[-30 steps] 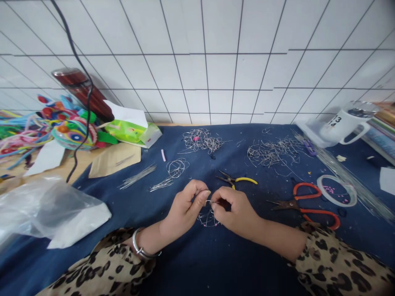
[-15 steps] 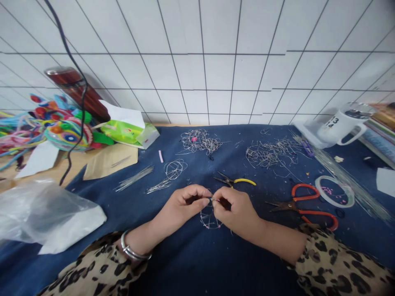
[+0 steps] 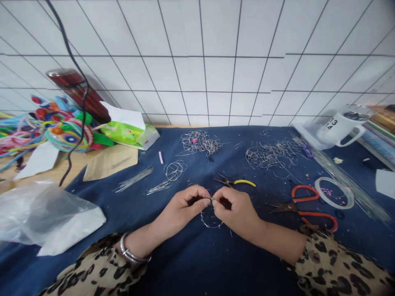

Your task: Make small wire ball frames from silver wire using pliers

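My left hand (image 3: 191,204) and my right hand (image 3: 236,205) meet at the middle of the blue cloth, thumbs and forefingers pinching a thin wire ring from both sides. This beaded wire ring (image 3: 211,227), silvery with small pink beads, hangs below the fingertips; its upper part is partly hidden by my fingers. Just beyond my right hand lie pliers (image 3: 236,181) with a yellow handle. Farther right rest scissors (image 3: 300,207) with orange handles. A bare wire ring (image 3: 175,170) and a bundle of short wires (image 3: 159,187) lie beyond my left hand.
Tangled wire shapes (image 3: 200,143) and a wire heap (image 3: 271,154) lie toward the wall. At right are a round clear dish (image 3: 350,201) with pink beads, long wires (image 3: 367,203) and a white mug (image 3: 342,127). A plastic bag (image 3: 52,213) and a flask (image 3: 72,90) stand left.
Both hands stay almost in place, fingertips still together. The beaded wire ring has turned slightly between the fingers. The view has shifted very little.
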The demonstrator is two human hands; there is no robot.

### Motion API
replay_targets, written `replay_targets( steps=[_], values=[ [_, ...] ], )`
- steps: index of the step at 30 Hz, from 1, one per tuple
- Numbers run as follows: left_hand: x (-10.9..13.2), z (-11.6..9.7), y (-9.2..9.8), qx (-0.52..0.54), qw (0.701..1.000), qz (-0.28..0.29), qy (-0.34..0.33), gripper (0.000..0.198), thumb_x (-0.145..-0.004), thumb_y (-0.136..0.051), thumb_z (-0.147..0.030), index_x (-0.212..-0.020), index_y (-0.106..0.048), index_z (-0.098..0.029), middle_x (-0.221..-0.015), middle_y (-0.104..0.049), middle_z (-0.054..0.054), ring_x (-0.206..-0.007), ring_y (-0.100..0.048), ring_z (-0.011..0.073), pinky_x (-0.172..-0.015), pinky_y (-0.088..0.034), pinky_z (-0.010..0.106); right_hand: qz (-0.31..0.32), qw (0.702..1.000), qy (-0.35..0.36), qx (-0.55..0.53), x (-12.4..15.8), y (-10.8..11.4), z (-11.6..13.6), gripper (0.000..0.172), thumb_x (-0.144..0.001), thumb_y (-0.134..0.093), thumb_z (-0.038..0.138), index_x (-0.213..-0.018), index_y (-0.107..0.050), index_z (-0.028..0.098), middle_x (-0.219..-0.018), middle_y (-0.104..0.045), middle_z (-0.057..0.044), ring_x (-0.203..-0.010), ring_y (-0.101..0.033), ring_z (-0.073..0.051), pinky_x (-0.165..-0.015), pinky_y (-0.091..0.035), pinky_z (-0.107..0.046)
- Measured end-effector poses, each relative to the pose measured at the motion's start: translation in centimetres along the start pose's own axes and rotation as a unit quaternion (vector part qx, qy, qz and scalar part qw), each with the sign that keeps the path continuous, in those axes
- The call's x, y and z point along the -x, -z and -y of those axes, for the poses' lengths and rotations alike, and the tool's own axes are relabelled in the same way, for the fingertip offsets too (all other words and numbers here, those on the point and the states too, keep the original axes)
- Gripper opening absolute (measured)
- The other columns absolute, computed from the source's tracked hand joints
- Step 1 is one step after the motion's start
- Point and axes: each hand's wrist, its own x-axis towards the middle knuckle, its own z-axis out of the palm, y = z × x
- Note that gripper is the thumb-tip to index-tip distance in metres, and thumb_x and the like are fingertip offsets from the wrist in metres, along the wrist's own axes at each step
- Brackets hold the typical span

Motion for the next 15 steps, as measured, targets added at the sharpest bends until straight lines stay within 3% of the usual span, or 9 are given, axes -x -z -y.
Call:
replay_targets(
  steps=[15],
  values=[
    [-0.02,0.44,-0.2,-0.041,0.999,0.001,0.003,0.008,-0.083,-0.051,-0.019,-0.077,-0.054,-0.015,-0.071,-0.051,-0.001,-0.066,-0.046,0.0112,-0.062,-0.039,0.022,0.012,1.0,0.004,-0.008,0.35,-0.49,-0.28,0.007,-0.072,-0.053,0.014,-0.07,-0.058,0.018,-0.059,-0.055,0.005,-0.052,-0.048,-0.007,-0.054,-0.037,-0.018]
  ],
)
